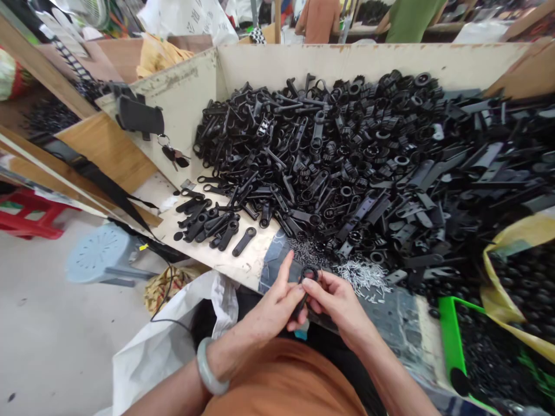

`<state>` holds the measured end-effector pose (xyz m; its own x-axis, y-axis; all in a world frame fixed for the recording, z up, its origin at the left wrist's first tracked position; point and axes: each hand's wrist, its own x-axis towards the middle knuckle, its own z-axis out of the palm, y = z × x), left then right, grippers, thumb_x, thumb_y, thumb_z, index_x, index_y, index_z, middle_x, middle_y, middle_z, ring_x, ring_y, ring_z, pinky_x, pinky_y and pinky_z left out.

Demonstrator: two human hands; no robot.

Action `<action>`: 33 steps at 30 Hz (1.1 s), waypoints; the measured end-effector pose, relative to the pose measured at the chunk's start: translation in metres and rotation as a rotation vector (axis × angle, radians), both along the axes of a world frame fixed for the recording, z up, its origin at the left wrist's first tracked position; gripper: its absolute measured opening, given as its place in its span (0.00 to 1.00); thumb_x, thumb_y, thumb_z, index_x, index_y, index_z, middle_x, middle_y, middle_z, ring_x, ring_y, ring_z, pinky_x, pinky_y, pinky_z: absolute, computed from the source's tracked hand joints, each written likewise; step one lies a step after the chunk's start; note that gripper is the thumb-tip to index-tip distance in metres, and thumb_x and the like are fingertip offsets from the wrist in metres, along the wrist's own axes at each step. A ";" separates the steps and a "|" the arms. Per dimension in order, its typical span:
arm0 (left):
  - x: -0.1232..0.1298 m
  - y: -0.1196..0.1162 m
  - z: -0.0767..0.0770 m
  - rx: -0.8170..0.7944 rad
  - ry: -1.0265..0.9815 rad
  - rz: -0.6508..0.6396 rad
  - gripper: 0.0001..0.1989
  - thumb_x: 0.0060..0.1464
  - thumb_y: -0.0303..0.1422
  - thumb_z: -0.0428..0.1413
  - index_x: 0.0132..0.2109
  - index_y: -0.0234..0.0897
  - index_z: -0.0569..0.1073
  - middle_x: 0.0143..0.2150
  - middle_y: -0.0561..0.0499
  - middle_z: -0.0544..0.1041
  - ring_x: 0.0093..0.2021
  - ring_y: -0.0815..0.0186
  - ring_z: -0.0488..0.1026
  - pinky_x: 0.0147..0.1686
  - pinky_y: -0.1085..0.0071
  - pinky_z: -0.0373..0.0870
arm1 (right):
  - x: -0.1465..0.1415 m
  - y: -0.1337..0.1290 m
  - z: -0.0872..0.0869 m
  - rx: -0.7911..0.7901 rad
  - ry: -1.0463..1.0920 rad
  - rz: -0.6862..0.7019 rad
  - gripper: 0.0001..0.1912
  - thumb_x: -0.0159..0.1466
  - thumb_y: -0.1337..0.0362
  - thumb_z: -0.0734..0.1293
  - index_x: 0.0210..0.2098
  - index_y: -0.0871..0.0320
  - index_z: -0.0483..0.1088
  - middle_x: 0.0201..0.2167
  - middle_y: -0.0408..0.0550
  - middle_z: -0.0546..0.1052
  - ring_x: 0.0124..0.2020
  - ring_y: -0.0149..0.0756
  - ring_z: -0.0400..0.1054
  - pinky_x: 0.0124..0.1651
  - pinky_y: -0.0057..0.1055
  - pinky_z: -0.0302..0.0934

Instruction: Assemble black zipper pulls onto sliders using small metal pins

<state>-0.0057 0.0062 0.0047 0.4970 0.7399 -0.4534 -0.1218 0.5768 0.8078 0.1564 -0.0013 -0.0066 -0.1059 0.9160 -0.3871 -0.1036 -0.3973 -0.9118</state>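
Close to my body, at the front edge of the bench, both hands meet on one black plastic part with a ring-shaped end (309, 271). My left hand (281, 297) is closed around its lower body, with the index finger stretched away from it. The thumb and fingers of my right hand (333, 297) pinch at the ring end. Whether the right fingers also hold something small is hidden. Just beyond my hands lie a heap of small silver pins (364, 278) and a scatter of tiny dark pieces (306, 251).
A large heap of black plastic parts (321, 150) fills the walled bench. Similar ring-ended parts (208, 222) lie in a group at left. At right stand a green bin (448, 329) and a yellow sack (505, 237). A blue stool (99, 251) is on the floor.
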 end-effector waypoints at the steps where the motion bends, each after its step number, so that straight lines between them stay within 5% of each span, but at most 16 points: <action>1: -0.001 -0.002 -0.001 -0.004 -0.008 -0.001 0.48 0.65 0.44 0.55 0.76 0.46 0.30 0.31 0.54 0.76 0.20 0.74 0.66 0.21 0.79 0.62 | -0.002 0.000 0.000 -0.006 0.021 -0.004 0.26 0.57 0.40 0.74 0.27 0.57 0.68 0.15 0.35 0.65 0.16 0.27 0.60 0.23 0.26 0.53; 5: -0.003 -0.010 -0.009 0.006 0.051 0.047 0.42 0.63 0.46 0.56 0.75 0.40 0.47 0.37 0.49 0.77 0.30 0.66 0.76 0.30 0.69 0.76 | -0.011 -0.004 -0.010 0.032 0.045 -0.014 0.25 0.59 0.42 0.73 0.27 0.57 0.66 0.17 0.35 0.65 0.16 0.26 0.59 0.21 0.25 0.53; 8: -0.005 -0.015 -0.010 0.098 0.126 0.025 0.35 0.64 0.46 0.54 0.72 0.41 0.54 0.53 0.41 0.76 0.43 0.58 0.79 0.40 0.61 0.80 | -0.014 -0.007 -0.015 0.065 -0.018 -0.044 0.24 0.61 0.42 0.71 0.30 0.57 0.68 0.18 0.34 0.63 0.18 0.26 0.56 0.20 0.24 0.52; 10: -0.007 -0.017 -0.008 0.188 0.164 -0.001 0.32 0.66 0.43 0.52 0.72 0.42 0.55 0.61 0.39 0.73 0.52 0.55 0.77 0.51 0.58 0.77 | -0.014 -0.009 -0.015 0.091 -0.079 -0.065 0.23 0.62 0.42 0.70 0.31 0.57 0.69 0.20 0.35 0.63 0.20 0.27 0.56 0.22 0.24 0.53; 13: -0.011 -0.015 -0.006 0.346 0.294 0.034 0.28 0.67 0.38 0.52 0.71 0.42 0.58 0.60 0.42 0.76 0.60 0.56 0.72 0.64 0.57 0.63 | -0.012 -0.009 -0.010 0.181 -0.188 -0.081 0.22 0.63 0.43 0.69 0.29 0.57 0.69 0.22 0.37 0.64 0.24 0.29 0.57 0.27 0.25 0.56; 15: -0.011 -0.014 -0.005 0.402 0.356 0.064 0.25 0.67 0.36 0.53 0.68 0.41 0.61 0.56 0.43 0.78 0.59 0.57 0.73 0.63 0.59 0.64 | -0.010 -0.008 -0.008 0.223 -0.236 -0.101 0.22 0.64 0.44 0.69 0.29 0.57 0.69 0.23 0.38 0.65 0.25 0.29 0.57 0.29 0.25 0.57; 18: -0.007 -0.012 -0.006 0.357 0.330 0.095 0.22 0.66 0.37 0.53 0.65 0.42 0.62 0.52 0.44 0.80 0.45 0.60 0.78 0.45 0.66 0.73 | -0.010 -0.004 -0.006 0.190 -0.195 -0.094 0.22 0.62 0.44 0.70 0.30 0.57 0.70 0.22 0.38 0.67 0.25 0.30 0.59 0.29 0.26 0.58; 21: -0.004 -0.013 -0.005 0.291 0.265 0.147 0.20 0.65 0.39 0.54 0.62 0.43 0.64 0.48 0.45 0.81 0.36 0.64 0.77 0.35 0.71 0.71 | -0.013 -0.001 -0.001 0.099 -0.012 -0.036 0.23 0.59 0.43 0.74 0.33 0.58 0.73 0.24 0.40 0.71 0.25 0.30 0.62 0.29 0.26 0.61; 26: -0.009 -0.015 -0.002 0.288 0.184 0.188 0.24 0.65 0.40 0.55 0.64 0.43 0.61 0.53 0.44 0.80 0.32 0.69 0.75 0.38 0.69 0.73 | -0.024 -0.003 0.002 0.007 0.253 0.006 0.21 0.57 0.47 0.76 0.38 0.58 0.76 0.25 0.42 0.75 0.23 0.30 0.66 0.29 0.28 0.66; 31: -0.017 -0.011 -0.005 0.520 0.361 0.194 0.24 0.67 0.36 0.52 0.67 0.44 0.62 0.50 0.46 0.82 0.45 0.62 0.78 0.52 0.62 0.73 | -0.041 0.001 -0.014 0.099 0.274 -0.123 0.18 0.58 0.50 0.77 0.38 0.58 0.80 0.31 0.46 0.78 0.29 0.32 0.70 0.33 0.29 0.68; 33: -0.019 -0.008 -0.007 0.545 0.358 0.218 0.26 0.67 0.35 0.52 0.70 0.45 0.59 0.50 0.46 0.82 0.44 0.62 0.79 0.49 0.62 0.75 | -0.045 0.005 -0.020 0.148 0.231 -0.143 0.17 0.58 0.50 0.77 0.38 0.57 0.81 0.30 0.45 0.78 0.29 0.32 0.69 0.33 0.28 0.67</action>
